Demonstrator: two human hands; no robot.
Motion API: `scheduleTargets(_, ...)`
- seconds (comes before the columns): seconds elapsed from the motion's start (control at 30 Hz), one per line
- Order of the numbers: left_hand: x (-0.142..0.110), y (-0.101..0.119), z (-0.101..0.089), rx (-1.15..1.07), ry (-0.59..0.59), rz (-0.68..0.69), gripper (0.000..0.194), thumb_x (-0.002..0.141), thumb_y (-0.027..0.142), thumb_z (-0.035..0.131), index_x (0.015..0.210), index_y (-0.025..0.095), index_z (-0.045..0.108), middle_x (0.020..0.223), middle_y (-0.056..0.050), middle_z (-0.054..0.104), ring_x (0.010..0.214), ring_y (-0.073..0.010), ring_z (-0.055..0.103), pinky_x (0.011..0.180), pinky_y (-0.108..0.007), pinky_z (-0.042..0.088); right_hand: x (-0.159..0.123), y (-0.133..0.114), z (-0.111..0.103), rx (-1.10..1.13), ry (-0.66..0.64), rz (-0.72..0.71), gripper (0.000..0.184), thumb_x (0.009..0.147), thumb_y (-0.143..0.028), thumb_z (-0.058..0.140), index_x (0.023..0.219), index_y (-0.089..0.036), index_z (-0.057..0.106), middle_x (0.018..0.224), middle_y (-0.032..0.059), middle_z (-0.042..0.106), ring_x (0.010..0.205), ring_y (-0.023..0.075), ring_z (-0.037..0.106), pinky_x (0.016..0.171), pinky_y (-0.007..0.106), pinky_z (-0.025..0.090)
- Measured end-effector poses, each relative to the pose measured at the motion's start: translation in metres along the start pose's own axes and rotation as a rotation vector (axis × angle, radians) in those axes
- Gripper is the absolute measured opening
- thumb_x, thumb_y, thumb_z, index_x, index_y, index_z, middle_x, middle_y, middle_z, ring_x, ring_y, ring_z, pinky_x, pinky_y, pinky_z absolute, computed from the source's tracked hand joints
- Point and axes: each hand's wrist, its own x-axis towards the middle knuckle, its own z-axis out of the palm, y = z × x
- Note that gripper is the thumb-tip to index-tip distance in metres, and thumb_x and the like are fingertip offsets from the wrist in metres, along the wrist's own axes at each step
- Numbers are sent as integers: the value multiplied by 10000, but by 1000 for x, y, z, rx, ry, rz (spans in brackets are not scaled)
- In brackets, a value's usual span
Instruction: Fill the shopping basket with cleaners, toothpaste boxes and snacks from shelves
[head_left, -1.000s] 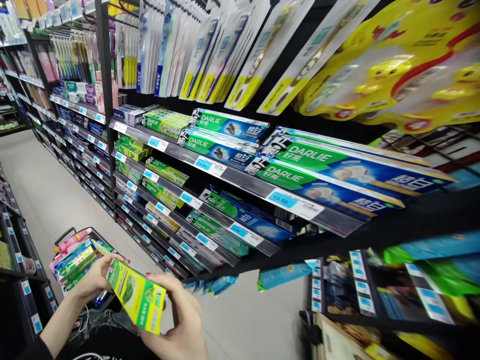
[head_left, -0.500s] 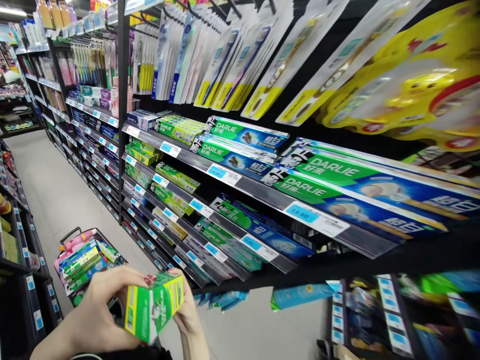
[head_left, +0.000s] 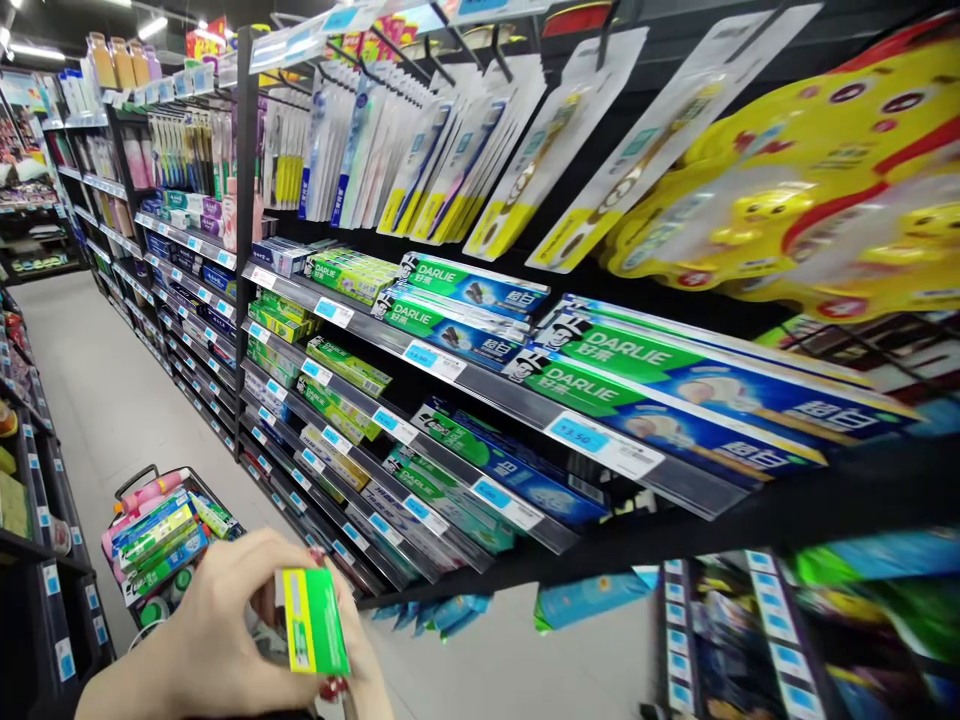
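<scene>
A green and yellow toothpaste box (head_left: 315, 622) points end-on at me, low in the picture. My left hand (head_left: 202, 640) is wrapped round its near side, fingers closed on it. My right hand (head_left: 360, 650) grips it from behind; only a few fingers with red nails show beside and under the box. A shopping basket (head_left: 161, 535) full of toothpaste boxes and a pink bottle stands on the floor just beyond my left hand.
Store shelves (head_left: 480, 375) on the right carry rows of Darlie toothpaste boxes (head_left: 660, 375) with blue price tags. Toothbrush packs (head_left: 420, 150) hang above them. A grey aisle floor (head_left: 90, 380) runs away to the left, with low black shelving (head_left: 30, 500) along its left side.
The box has been turned from showing its broad face to pointing end-on at me. My view has tilted up a little, and the basket sits slightly lower in the picture.
</scene>
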Motion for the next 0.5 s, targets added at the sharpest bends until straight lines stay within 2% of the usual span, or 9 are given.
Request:
scheduleTargets(0.07, 7, -5, -3, 39, 56, -147, 420, 623, 236, 741, 1020, 186, 612, 882, -62, 678, 697, -186, 640, 522, -244, 484, -6, -4, 4, 41, -86, 27, 612, 436, -442, 883, 984, -238, 702, 866, 42, 694, 802, 246, 620, 758, 328, 481)
scheduleTargets(0.17, 23, -16, -12, 74, 88, -363, 385, 663, 318, 708, 1004, 174, 603, 796, -15, 628, 581, -136, 541, 512, -244, 426, -15, -6, 9, 0, -215, 25, 559, 537, -535, 819, 965, -200, 691, 644, 11, 652, 639, 197, 581, 638, 289, 420)
scheduleTargets(0.23, 34, -26, -18, 76, 84, -470, 380, 675, 382, 699, 973, 166, 603, 668, 29, 572, 534, -126, 492, 512, -243, 389, -20, -9, 12, -66, -260, 34, 563, 601, -586, 768, 984, -184, 671, 548, -5, 619, 583, 187, 570, 602, 276, 378)
scheduleTargets(0.37, 45, -47, -23, 84, 116, -565, 392, 708, 488, 645, 918, 158, 621, 499, 75, 436, 504, -132, 433, 509, -246, 316, -31, -19, 20, -161, -278, 72, 655, 658, -661, 690, 1087, -170, 623, 507, -5, 616, 606, 226, 619, 633, 299, 393)
scheduleTargets(0.5, 48, -63, -23, 10, 114, -588, 396, 722, 515, 591, 886, 155, 615, 494, 62, 461, 505, -149, 481, 525, -262, 346, -39, -26, 29, -227, -230, 98, 711, 660, -681, 677, 1139, -161, 602, 512, 1, 626, 613, 242, 648, 668, 324, 430)
